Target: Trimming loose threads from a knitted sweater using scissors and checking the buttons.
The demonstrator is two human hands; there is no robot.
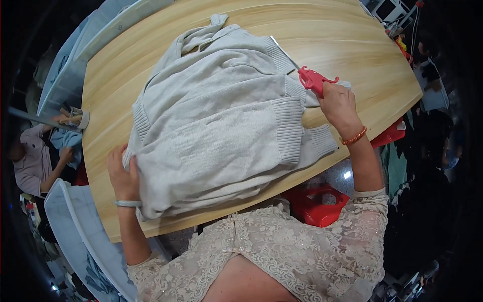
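The pale grey knitted sweater [221,121] lay spread across the wooden desk [352,45], folded over itself with its ribbed cuffs toward the right edge. The left hand [122,173] had its grip clenched on the sweater's lower left edge, and the right hand [338,103] grasped a red plastic hanger [313,79] just beside a cuff.

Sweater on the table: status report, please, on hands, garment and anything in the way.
Left hand grips the grey knit sweater at its left edge. Right hand holds a red hanger at the right edge. Sweater lies folded on the wooden table. Nothing blocking.
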